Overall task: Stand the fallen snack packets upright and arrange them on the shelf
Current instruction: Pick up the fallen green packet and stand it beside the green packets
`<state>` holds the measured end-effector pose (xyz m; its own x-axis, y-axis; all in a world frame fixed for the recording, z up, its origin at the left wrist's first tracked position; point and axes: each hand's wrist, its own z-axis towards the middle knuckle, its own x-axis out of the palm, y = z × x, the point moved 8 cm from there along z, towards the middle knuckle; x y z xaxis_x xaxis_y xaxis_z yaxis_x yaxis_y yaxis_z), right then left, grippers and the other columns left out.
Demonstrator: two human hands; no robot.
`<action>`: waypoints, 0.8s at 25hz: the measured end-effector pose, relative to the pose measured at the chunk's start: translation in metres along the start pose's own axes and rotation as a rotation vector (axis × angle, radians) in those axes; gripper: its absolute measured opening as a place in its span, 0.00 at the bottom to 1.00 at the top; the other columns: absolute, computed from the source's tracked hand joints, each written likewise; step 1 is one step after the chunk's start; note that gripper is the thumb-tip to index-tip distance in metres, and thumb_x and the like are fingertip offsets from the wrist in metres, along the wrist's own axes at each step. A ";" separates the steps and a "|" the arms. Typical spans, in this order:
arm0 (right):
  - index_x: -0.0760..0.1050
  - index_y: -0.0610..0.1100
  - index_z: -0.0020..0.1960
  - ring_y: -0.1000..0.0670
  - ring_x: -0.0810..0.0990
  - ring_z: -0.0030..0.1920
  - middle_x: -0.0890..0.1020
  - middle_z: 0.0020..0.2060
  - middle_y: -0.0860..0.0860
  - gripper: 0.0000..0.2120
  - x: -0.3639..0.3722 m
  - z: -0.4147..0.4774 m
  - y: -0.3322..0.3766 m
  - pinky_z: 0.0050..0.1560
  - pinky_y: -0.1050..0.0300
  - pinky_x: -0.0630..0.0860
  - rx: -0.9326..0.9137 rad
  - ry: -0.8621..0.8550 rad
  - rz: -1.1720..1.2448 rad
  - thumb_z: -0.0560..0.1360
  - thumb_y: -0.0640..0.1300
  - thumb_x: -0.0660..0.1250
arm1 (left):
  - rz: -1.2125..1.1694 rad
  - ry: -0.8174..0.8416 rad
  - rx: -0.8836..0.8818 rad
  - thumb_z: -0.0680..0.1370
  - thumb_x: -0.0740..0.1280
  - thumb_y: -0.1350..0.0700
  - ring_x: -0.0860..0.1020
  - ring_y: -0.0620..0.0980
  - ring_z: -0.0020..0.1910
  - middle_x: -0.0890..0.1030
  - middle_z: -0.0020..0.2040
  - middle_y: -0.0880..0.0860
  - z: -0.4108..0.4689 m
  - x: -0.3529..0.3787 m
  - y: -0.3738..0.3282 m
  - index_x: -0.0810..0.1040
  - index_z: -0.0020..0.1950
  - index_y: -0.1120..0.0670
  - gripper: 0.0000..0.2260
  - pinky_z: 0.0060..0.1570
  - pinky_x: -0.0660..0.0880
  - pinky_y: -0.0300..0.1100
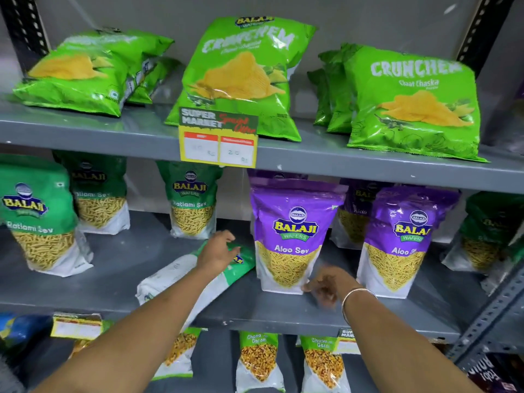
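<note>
A green and white Ratlami Sev packet (181, 275) lies flat on the middle shelf (107, 296), its top end pointing right. My left hand (217, 252) rests on its green top end, fingers curled over it. A purple Aloo Sev packet (289, 236) stands upright just right of it. My right hand (326, 285) hovers at that purple packet's lower right corner, fingers spread and slightly blurred, holding nothing. Upright Ratlami Sev packets (39, 217) stand to the left and behind.
A second purple Aloo Sev packet (402, 239) stands at the right. On the top shelf (85, 129), green Crunchem bags (414, 100) stand or lean, some lying at the left (76, 72). A yellow price tag (218, 137) hangs from its edge. Chana Garam packets (258, 358) fill the shelf below.
</note>
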<state>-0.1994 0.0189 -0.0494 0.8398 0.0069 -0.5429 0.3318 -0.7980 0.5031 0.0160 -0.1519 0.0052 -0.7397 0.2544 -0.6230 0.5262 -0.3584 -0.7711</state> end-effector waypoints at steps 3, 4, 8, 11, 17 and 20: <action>0.70 0.32 0.28 0.46 0.74 0.13 0.73 0.12 0.42 0.16 0.047 -0.021 0.031 0.18 0.67 0.70 0.055 0.030 0.151 0.67 0.43 0.67 | 0.100 -0.024 -0.130 0.73 0.68 0.55 0.78 0.61 0.55 0.79 0.56 0.62 0.008 -0.060 0.057 0.76 0.54 0.64 0.15 0.53 0.75 0.49; 0.68 0.33 0.30 0.48 0.73 0.12 0.73 0.12 0.43 0.17 0.065 -0.027 0.049 0.16 0.69 0.69 0.047 0.008 0.181 0.69 0.45 0.67 | 0.106 0.016 -0.197 0.73 0.68 0.52 0.79 0.61 0.54 0.80 0.54 0.61 0.008 -0.074 0.081 0.77 0.55 0.63 0.17 0.51 0.75 0.49; 0.65 0.43 0.32 0.57 0.66 0.08 0.72 0.17 0.51 0.16 0.140 -0.040 0.122 0.13 0.69 0.62 -0.111 -0.087 0.565 0.77 0.44 0.63 | -0.061 0.300 -0.335 0.72 0.68 0.45 0.80 0.57 0.46 0.80 0.50 0.63 0.004 -0.085 0.154 0.78 0.48 0.61 0.18 0.48 0.74 0.48; 0.71 0.43 0.37 0.54 0.78 0.17 0.79 0.17 0.51 0.11 0.191 -0.033 0.138 0.25 0.64 0.79 -0.091 -0.001 0.833 0.76 0.46 0.64 | -0.241 0.441 -0.445 0.69 0.70 0.44 0.72 0.51 0.26 0.75 0.32 0.59 -0.004 -0.075 0.173 0.72 0.35 0.57 0.17 0.30 0.69 0.40; 0.75 0.43 0.36 0.46 0.75 0.35 0.80 0.28 0.47 0.10 0.199 -0.038 0.133 0.42 0.51 0.74 -0.045 -0.076 0.843 0.73 0.47 0.68 | -0.456 0.648 -0.558 0.70 0.72 0.52 0.77 0.53 0.31 0.80 0.36 0.57 -0.012 -0.053 0.165 0.77 0.38 0.58 0.10 0.35 0.76 0.45; 0.77 0.42 0.34 0.46 0.80 0.30 0.82 0.22 0.49 0.08 0.197 -0.045 0.126 0.34 0.54 0.76 -0.044 -0.031 0.814 0.71 0.42 0.69 | -0.430 0.757 -0.578 0.72 0.70 0.54 0.71 0.50 0.30 0.74 0.34 0.54 -0.025 -0.055 0.162 0.75 0.37 0.56 0.08 0.33 0.74 0.43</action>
<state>0.0271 -0.0529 -0.0630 0.8129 -0.5823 -0.0142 -0.3600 -0.5214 0.7736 0.1526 -0.2013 -0.0891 -0.5606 0.8267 -0.0470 0.5493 0.3289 -0.7682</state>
